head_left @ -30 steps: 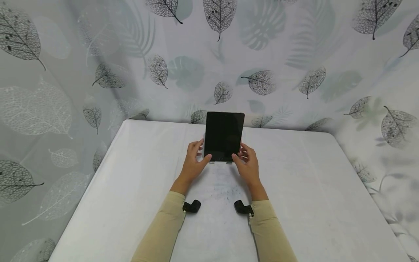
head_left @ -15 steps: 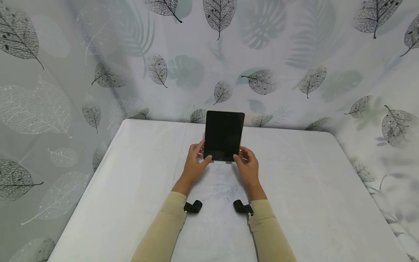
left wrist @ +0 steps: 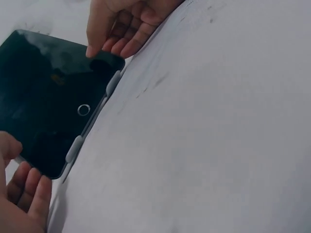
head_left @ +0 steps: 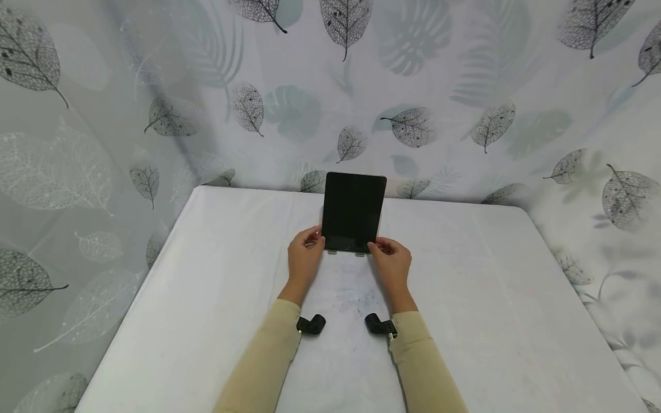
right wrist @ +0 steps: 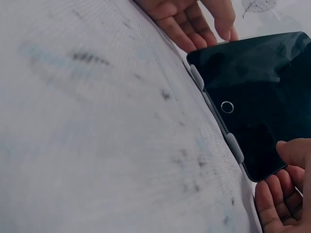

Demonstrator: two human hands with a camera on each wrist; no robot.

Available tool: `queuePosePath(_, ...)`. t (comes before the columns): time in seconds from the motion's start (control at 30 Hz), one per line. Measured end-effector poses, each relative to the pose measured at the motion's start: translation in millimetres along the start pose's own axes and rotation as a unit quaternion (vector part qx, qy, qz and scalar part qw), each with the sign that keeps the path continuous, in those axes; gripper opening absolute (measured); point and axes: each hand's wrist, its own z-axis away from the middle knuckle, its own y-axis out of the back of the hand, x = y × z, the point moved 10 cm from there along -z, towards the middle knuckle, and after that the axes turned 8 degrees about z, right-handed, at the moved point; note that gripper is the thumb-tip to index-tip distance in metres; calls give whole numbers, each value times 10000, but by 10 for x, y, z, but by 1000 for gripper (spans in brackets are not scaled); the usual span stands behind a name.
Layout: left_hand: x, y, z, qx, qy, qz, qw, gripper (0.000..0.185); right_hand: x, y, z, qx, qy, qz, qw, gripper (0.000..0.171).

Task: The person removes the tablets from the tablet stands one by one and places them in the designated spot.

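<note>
A black tablet (head_left: 354, 209) with a dark screen stands tilted back on a stand whose two grey tabs (head_left: 333, 251) show under its lower edge, at the far middle of the white table (head_left: 217, 275). My left hand (head_left: 316, 244) pinches the tablet's lower left corner, thumb in front and fingers curled behind. My right hand (head_left: 377, 246) pinches the lower right corner the same way. In the left wrist view the tablet (left wrist: 48, 97) lies between my left hand (left wrist: 17, 167) and my right hand (left wrist: 104, 43). In the right wrist view the tablet (right wrist: 262, 97) rests behind the tabs (right wrist: 234, 147), with my right hand (right wrist: 284, 167) at its corner.
A leaf-patterned cloth (head_left: 413, 86) hangs close behind the table and along both sides. Faint dark smudges (head_left: 356, 298) mark the tablecloth between my forearms. Small black cameras (head_left: 311, 324) sit on both wrists.
Both hands have closed in on the tablet's lower corners, fingers going from spread to curled. The tablet's top edge has risen slightly.
</note>
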Motion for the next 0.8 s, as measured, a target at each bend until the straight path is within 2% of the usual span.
queuePosePath(0.13,-16,32,5,488,150,-159,9986,24,23,-10,7,33,-193,138,9997,25)
queuePosePath(0.3,-42,56,23,758,377,-414,9955,21,59,-48,20,-60,-386,268,9989,26)
queuePosePath(0.43,-39,55,21,775,407,-402,9953,20,60,-60,10,-97,-368,354,9986,24)
queuePosePath(0.8,2,-3,-1,539,97,-29,9985,20,79,-100,-23,-244,-316,566,9976,22)
